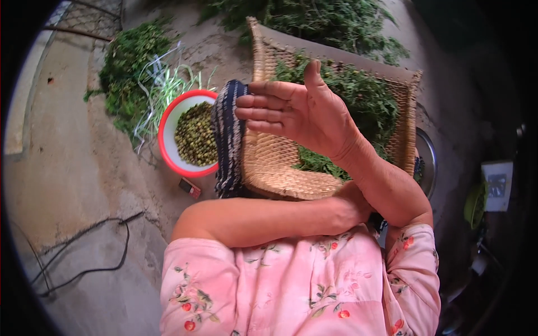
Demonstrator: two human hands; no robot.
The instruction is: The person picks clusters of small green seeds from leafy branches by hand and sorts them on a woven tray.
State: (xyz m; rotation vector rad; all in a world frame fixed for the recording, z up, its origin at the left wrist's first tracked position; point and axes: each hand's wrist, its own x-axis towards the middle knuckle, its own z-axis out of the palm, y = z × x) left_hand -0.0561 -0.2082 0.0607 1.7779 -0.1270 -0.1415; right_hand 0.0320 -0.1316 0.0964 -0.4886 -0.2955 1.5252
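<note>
My right hand [297, 109] is raised over a woven wicker basket [269, 151], palm up to view, fingers stretched to the left and thumb apart. Nothing is in it. Its fingertips overlap the edge of dark blue and white patterned cloth [228, 134] beside the basket. My left forearm crosses my body, and my left hand [354, 203] lies at the right forearm near the elbow, its fingers hidden. Feathery green sprigs [364, 103] lie in the basket. To its left stands a white bowl with a red rim [166, 140], holding many small green-brown berries or seeds [195, 134].
Piles of green branches lie on the floor at the far left [131, 61] and far middle [330, 22]. Pale green and white strips [165, 92] lie by the bowl. A small red and black device [190, 187] is near it. A black cable [95, 270] runs at lower left.
</note>
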